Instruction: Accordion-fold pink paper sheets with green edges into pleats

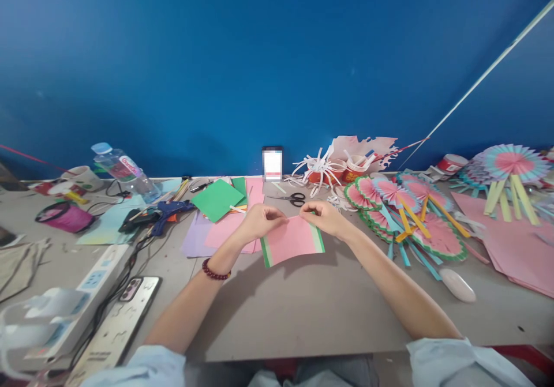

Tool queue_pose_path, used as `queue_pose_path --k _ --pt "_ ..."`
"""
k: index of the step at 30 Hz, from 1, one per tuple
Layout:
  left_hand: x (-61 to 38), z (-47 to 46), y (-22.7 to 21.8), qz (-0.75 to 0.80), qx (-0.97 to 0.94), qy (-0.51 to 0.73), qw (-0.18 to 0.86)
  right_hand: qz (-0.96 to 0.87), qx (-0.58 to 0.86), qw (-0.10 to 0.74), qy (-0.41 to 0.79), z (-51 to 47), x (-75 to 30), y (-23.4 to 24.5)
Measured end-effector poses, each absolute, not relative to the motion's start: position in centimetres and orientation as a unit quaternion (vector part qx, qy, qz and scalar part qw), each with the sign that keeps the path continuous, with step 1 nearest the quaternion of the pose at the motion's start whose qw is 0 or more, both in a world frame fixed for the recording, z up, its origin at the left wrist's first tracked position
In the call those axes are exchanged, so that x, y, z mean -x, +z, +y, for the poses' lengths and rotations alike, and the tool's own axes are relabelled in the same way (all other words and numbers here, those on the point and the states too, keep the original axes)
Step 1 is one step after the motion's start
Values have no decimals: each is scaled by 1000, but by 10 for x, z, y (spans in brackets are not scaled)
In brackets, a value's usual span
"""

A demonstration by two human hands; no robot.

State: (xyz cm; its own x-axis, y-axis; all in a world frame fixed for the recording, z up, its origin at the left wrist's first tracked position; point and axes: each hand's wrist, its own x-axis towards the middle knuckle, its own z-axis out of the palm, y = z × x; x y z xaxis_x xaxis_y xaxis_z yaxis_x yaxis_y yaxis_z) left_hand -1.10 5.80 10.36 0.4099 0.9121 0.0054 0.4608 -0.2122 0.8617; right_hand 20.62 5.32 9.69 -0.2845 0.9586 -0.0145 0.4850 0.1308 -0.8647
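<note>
Both of my hands pinch the far edge of a pink sheet of paper (292,239) that has green and pale-green bands along its two short sides. My left hand (262,221) grips it near the left corner, a beaded bracelet on that wrist. My right hand (325,218) holds it a little farther right, fingertips close to the left ones. The sheet bows slightly and casts a shadow on the table. Just beyond the hands lie black-handled scissors (296,199). Left of the sheet are green paper (217,200), pink sheets and purple paper (194,238).
Folded paper fans (439,234) pile up on the right, near a white computer mouse (457,285) and pink sheets (515,248). A phone (272,164) leans on the blue wall. Leftward are a glue gun (167,214), a bottle (125,171), a power strip (89,295) and another phone (116,329).
</note>
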Motion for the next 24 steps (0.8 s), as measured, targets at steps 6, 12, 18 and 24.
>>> queue_pose_path --k 6,12,18,24 --pt "8 54 102 470 -746 274 384 -710 486 308 406 54 -202 92" --pt "6 52 106 452 -750 275 397 -675 498 339 425 52 -199 95" --pt "13 56 111 439 -738 250 447 -637 518 339 460 49 -201 99" --pt "36 72 107 415 -693 259 529 -608 546 348 460 53 -208 100"
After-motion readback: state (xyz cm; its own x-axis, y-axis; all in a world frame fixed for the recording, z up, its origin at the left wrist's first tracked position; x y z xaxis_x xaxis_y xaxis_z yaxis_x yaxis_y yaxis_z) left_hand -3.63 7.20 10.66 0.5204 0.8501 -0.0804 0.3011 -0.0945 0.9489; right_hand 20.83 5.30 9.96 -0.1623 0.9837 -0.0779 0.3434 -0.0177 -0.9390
